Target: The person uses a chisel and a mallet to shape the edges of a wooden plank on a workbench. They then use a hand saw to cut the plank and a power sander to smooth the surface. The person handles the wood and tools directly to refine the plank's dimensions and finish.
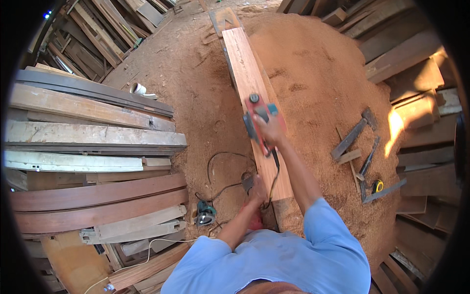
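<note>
My right hand [272,129] is closed round the rear handle of a red electric planer [254,108], which rests on a long light-brown wooden board [243,59]. The board runs away from me on a raised support. From the planer's back a black power cord [277,164] trails down over the board toward my body. My left hand [257,190] is low beside the board's near left edge, its fingers bent. A dark object [247,181] and part of the cord lie against it; what the fingers hold is too small to make out.
Sawdust [313,83] covers the ground. To the right lie a hammer [368,119], a yellow tape measure [377,186] and a metal square [387,191]. A green power tool [204,214] sits at left beside stacked planks [98,137]. More timber [406,54] lines the right side.
</note>
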Motion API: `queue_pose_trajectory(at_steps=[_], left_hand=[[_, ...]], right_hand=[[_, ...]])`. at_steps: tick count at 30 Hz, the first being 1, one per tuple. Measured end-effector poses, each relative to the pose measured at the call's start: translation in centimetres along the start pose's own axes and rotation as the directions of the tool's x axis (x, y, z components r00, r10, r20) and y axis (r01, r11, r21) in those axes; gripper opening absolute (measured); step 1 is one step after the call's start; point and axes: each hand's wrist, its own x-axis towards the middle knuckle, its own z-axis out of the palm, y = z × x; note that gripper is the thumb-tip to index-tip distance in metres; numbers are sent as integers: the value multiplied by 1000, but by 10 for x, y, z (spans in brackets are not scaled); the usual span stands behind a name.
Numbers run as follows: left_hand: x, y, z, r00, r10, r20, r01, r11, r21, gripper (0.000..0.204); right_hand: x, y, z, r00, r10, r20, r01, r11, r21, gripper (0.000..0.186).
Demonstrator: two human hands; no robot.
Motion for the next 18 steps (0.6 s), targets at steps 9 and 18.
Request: queue_pose_trajectory(at_steps=[9, 18], left_hand=[[3, 37, -37, 899, -226, 376, 420, 689, -590, 112], [34, 58, -19, 985, -99, 141, 169, 709, -684, 97]], right_hand=[[-355, 48, -24, 993, 106, -60, -108, 993, -40, 39], [-162, 17, -8, 995, 33, -89, -30, 999, 31, 35]])
